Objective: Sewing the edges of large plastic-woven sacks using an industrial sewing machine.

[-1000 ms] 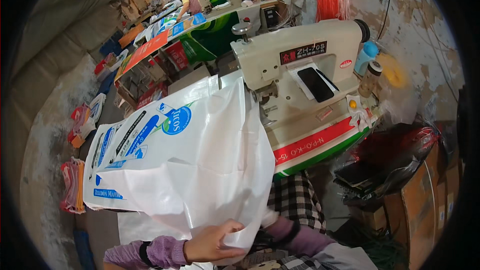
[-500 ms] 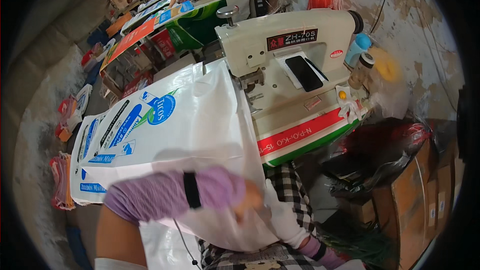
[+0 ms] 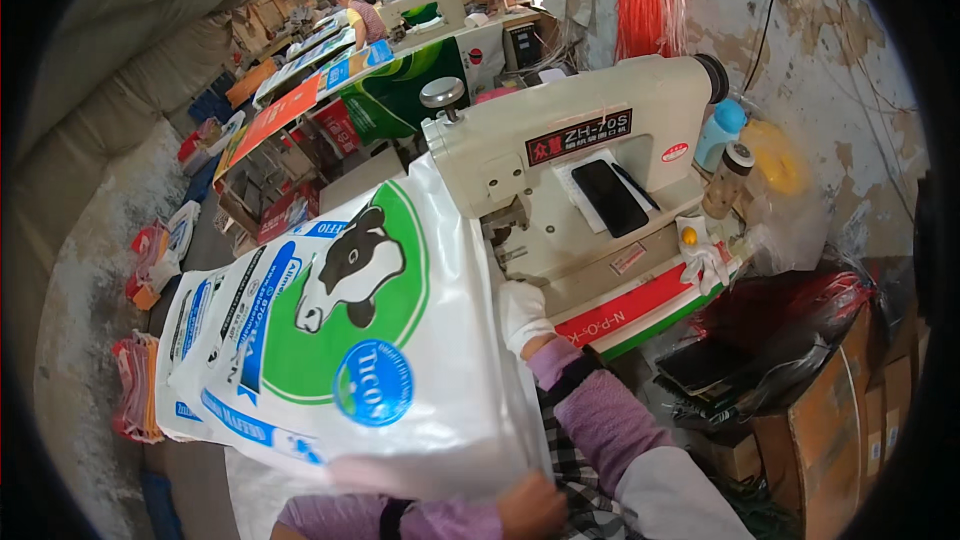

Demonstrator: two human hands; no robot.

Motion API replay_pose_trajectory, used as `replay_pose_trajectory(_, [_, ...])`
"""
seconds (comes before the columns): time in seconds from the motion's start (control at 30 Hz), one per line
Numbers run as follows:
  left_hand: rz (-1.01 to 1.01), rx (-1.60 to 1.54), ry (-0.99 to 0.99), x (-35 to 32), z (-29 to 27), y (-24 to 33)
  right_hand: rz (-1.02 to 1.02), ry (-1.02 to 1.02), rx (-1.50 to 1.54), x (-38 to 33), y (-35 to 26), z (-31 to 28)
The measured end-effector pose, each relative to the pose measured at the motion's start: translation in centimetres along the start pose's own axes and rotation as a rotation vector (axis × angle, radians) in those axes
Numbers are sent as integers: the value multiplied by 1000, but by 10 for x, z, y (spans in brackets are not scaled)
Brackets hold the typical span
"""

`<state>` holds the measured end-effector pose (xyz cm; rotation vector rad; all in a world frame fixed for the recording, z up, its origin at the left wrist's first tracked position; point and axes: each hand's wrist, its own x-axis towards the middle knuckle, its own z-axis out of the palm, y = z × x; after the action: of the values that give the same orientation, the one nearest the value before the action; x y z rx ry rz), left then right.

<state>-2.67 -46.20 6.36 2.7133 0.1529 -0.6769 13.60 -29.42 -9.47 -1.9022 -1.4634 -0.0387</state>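
Note:
A white printed plastic sack lies spread in front of me, its top showing a cow's head on a green oval and a blue round badge. More printed sacks lie beneath and beyond its left side. My right hand, in a white glove, is closed on the sack's right edge, close beside the sewing machine. At the sack's near right corner is my bare left hand, slightly blurred, its fingers curled closed at the edge. The sack's far right edge lies next to the machine's needle area.
On the machine bed rest a black phone and a pen. A blue bottle, a lidded jar and a white glove stand or lie at right. Cardboard boxes are lower right. A person works farther back.
The sack's cow-printed face has come into view on top. My right hand has moved up to the edge beside the machine; my left hand has drawn down toward me.

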Motion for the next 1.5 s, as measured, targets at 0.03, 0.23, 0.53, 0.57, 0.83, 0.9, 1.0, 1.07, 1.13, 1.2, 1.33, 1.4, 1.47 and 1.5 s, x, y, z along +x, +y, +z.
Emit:
replay_pose_trajectory(0.03, [-295, -74, -130, 21, -3, -4, 93, -45, 4, -8, 9, 5])
replay_pose_trajectory(0.23, [111, 501, -107, 58, -64, -214, 294, -168, 263, -94, -43, -56])
replay_pose_trajectory(0.53, [402, 573, -8, 64, -93, -217, 304, -134, 570, -133, -67, -111])
replay_pose_trajectory(0.57, [645, 551, 250, 58, -96, -213, 281, -69, 635, -134, -66, -112])
replay_pose_trajectory(0.83, [505, 337, 146, -177, -156, -30, 725, 57, 1531, -139, -82, -144])
replay_pose_trajectory(0.9, [-14, 635, 63, -214, -171, -20, 673, 138, 1449, -141, -92, -127])
replay_pose_trajectory(1.0, [-221, 537, 169, -253, -153, -57, 487, 102, 1171, -141, -122, -104])
replay_pose_trajectory(1.07, [-220, 484, 228, -259, -156, -56, 408, 119, 1195, -146, -140, -81])
replay_pose_trajectory(1.13, [-208, 433, 290, -265, -155, -59, 326, 163, 1145, -143, -153, -61])
replay_pose_trajectory(1.2, [-293, 626, 417, -279, -143, -73, 261, 176, 968, -137, -163, -50])
replay_pose_trajectory(1.33, [-489, 670, 610, -289, -137, -76, 244, 203, 941, -119, -181, -38])
replay_pose_trajectory(1.4, [-513, 709, 586, -295, -136, -80, 227, 210, 892, -116, -185, -35])
replay_pose_trajectory(1.47, [-611, 653, 706, -296, -128, -97, 228, 207, 857, -118, -181, -30])
replay_pose_trajectory(1.5, [-585, 636, 726, -295, -128, -102, 222, 206, 861, -120, -180, -32])
